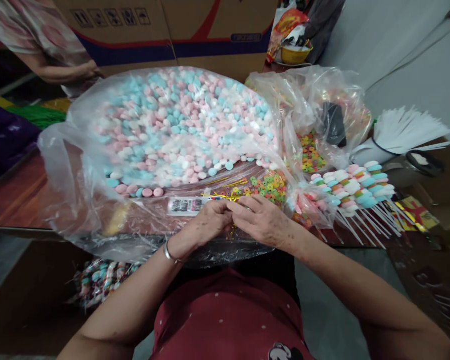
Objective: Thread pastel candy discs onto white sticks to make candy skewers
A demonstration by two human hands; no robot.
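My left hand (212, 219) and my right hand (261, 220) meet at the table's front edge, fingertips pinched together. What they grip is small and mostly hidden by the fingers. Thin yellow twist ties (219, 195) show right at the fingertips, and I cannot tell whether one is held. Just beyond lie green, yellow and orange gummy rings (270, 185). A white printed label (185, 205) is left of my hands. Behind them spreads a large clear bag of pink, blue and white marshmallow candies (183, 125). Marshmallow skewers (354, 187) on white sticks are piled to the right.
White paper-like strips (408, 127) stand in a container at right. Bagged gummy rings (311, 152) lie near a dark object (333, 122). A cardboard box (180, 37) borders the back; a person's arm (65, 72) is at far left. Wrapped skewers (101, 277) fill a low box.
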